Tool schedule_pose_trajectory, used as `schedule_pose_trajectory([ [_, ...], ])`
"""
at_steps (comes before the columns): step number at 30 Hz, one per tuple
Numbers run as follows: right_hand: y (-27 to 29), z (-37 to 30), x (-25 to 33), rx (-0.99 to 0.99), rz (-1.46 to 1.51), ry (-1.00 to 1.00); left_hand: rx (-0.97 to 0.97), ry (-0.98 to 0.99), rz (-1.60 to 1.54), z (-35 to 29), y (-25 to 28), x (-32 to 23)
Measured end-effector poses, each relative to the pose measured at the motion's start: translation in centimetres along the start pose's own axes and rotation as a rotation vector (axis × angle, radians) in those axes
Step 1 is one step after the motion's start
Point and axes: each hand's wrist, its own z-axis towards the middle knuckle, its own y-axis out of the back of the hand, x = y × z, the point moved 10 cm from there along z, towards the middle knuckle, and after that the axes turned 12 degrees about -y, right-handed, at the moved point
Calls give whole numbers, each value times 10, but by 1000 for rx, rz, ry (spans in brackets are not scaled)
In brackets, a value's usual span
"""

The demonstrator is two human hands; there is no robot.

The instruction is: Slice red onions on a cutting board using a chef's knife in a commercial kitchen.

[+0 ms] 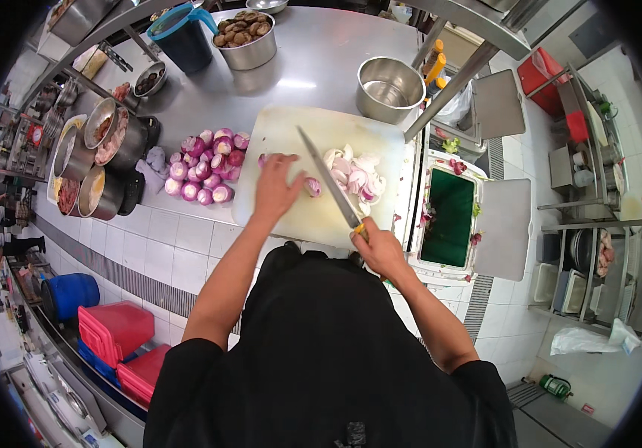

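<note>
Your right hand [380,250] grips the long steel knife [328,179]. Your left hand [276,187] lies flat beside it, pressing the small, round, slippery purple onion piece [312,187].

You stand at a steel counter [313,67] that catches a bright glare from overhead light. Its front is faced with white tiles [164,246], and the floor is tiled white too. To your right stands a metal shelf rack [590,224]. Near left are red crates [115,328] and a blue barrel [70,293].
</note>
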Motion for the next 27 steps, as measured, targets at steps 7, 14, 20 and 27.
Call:
schedule_pose_trajectory([
  [7, -6, 21, -17, 78, 43, -62, 232, 107, -136, -51, -28, -5],
  [14, 4, 28, 8, -3, -50, -18, 287, 104, -409, -51, -58, -49],
  [20, 24, 6, 34, 56, -269, 4, 345, 115, -383, -48, -72, -43],
  [27, 0, 48, 17, -104, -223, 96, 299, 96, -437, -42, -76, -47],
])
